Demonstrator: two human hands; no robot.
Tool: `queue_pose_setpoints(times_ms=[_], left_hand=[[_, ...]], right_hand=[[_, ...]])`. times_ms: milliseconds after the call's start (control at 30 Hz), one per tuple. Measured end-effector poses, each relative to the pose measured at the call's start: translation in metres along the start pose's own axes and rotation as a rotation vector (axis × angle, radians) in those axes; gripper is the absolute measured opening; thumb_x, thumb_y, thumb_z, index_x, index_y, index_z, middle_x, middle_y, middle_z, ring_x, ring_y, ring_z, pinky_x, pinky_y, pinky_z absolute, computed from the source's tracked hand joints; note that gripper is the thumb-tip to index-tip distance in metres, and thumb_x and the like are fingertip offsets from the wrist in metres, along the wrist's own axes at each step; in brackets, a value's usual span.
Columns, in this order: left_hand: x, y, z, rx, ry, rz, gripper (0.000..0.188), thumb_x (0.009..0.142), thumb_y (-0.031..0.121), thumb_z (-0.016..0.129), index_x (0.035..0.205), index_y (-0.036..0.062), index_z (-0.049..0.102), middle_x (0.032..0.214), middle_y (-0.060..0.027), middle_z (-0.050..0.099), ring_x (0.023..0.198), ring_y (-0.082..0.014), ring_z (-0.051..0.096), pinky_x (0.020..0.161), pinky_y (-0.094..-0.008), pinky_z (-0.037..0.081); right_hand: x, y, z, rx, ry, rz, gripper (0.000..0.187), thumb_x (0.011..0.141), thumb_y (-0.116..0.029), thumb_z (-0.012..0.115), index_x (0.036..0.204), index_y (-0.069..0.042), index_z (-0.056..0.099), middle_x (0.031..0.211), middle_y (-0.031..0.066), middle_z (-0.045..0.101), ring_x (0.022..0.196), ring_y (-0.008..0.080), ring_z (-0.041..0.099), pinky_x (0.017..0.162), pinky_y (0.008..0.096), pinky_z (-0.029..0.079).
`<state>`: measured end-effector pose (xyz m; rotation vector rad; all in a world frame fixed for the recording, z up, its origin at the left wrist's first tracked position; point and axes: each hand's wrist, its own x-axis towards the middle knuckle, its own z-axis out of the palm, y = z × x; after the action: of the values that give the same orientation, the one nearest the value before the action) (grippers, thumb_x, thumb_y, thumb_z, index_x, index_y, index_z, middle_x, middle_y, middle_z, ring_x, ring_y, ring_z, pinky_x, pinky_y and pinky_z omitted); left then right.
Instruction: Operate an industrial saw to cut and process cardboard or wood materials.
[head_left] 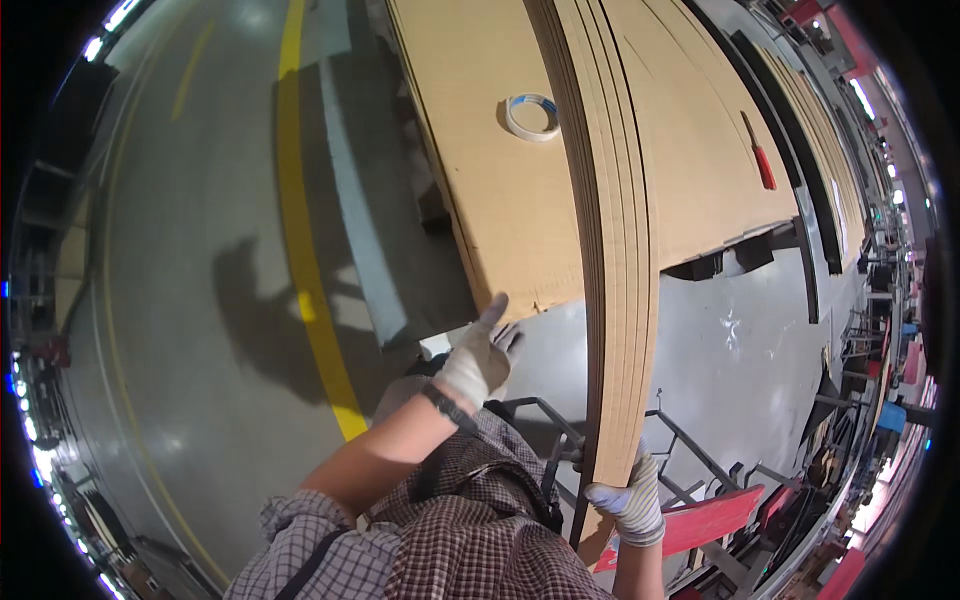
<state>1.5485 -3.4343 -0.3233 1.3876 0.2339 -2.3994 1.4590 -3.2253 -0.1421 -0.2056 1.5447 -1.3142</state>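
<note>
My left hand (481, 362), in a pale work glove with a dark watch (449, 405) at the wrist, is held just off the near corner of the cardboard-topped table (480, 190). Its thumb and fingers are spread, with nothing in them. My right hand (635, 505), in a striped glove, grips the near end of a stack of long brown cardboard strips (618, 300). The thumb lies on top of the strips, while the other fingers are partly hidden at the right side. The stack runs lengthwise over the tabletop and overhangs its near edge.
On the cardboard lie a roll of white tape (532, 117) and a red-handled tool (763, 166). More long strips (815, 140) are stacked to the right. A metal frame (550, 425) and a red panel (712, 522) stand close by me. A yellow line (305, 250) marks the floor to the left.
</note>
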Motion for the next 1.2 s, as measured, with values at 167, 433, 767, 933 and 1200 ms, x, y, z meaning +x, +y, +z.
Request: queue_pose_setpoints(times_ms=[167,433,767,933,1200], left_hand=[[0.019,-0.007,0.016,-0.153,0.081,0.145,0.04,0.076,0.033,0.084,0.101,0.011,0.063,0.105,-0.0095,0.064,0.097,-0.0247,0.064,0.084,-0.0438,0.056],[0.007,-0.007,0.026,-0.091,0.022,0.312,0.037,0.076,0.031,0.083,0.096,0.0095,0.061,0.092,-0.0079,0.066,0.08,-0.0211,0.068,0.067,-0.0338,0.062],[0.002,0.004,0.022,-0.034,-0.132,0.331,0.06,0.075,0.024,0.084,0.124,0.0089,0.052,0.124,-0.01,0.053,0.115,-0.0259,0.051,0.101,-0.036,0.048],[-0.023,0.003,0.037,0.27,0.23,0.361,0.067,0.074,0.036,0.084,0.127,0.0109,0.051,0.126,-0.0094,0.052,0.119,-0.0236,0.049,0.104,-0.0361,0.042],[-0.017,-0.001,0.012,0.326,-0.001,0.445,0.065,0.075,0.039,0.083,0.126,0.0113,0.052,0.121,-0.0062,0.055,0.113,-0.02,0.053,0.101,-0.0354,0.045]], right_hand=[[-0.035,0.026,-0.01,0.055,0.132,0.027,0.091,0.051,-0.038,0.097,0.122,0.0,0.054,0.098,0.0072,0.067,0.089,0.0162,0.065,0.081,0.0314,0.053],[-0.054,0.09,-0.053,-0.023,0.068,-0.035,0.091,0.062,-0.032,0.093,0.13,0.006,0.046,0.114,0.0091,0.061,0.102,0.015,0.059,0.091,0.0313,0.049],[0.061,0.066,-0.045,-0.135,-0.081,-0.048,0.067,0.073,-0.013,0.083,0.126,0.009,0.048,0.101,0.0089,0.064,0.09,0.0128,0.062,0.077,0.026,0.053],[0.074,0.076,-0.05,-0.178,-0.112,-0.085,0.068,0.074,-0.017,0.084,0.126,0.008,0.049,0.099,0.0081,0.063,0.08,0.0101,0.059,0.064,0.0241,0.052],[0.072,0.061,-0.045,-0.141,-0.107,-0.052,0.058,0.071,-0.017,0.085,0.118,0.0,0.057,0.094,0.0046,0.065,0.081,0.0128,0.065,0.067,0.0258,0.053]])
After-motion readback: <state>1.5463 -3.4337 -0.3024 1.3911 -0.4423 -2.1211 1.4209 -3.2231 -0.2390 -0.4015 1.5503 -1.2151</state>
